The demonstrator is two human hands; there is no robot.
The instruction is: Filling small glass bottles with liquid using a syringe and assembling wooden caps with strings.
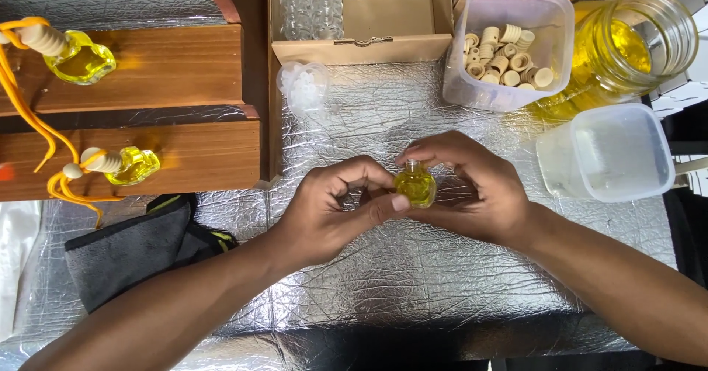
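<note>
A small glass bottle [415, 184] filled with yellow liquid stands between my two hands over the silver foil table cover [413, 275]. My left hand [332, 209] grips it from the left, thumb pressed against its side. From the right, my right hand [472, 190] curls around it, with fingers over its neck. The bottle's top is partly hidden by my fingers.
A clear tub of wooden caps [509, 46], a large jar of yellow liquid [627, 46] and an empty plastic container [619, 153] sit at the right. A cardboard box of empty glass bottles [354, 17] is behind. Two finished bottles with orange cords [81, 57] [129, 164] lie on wooden shelves; a grey cloth [125, 253] lies left.
</note>
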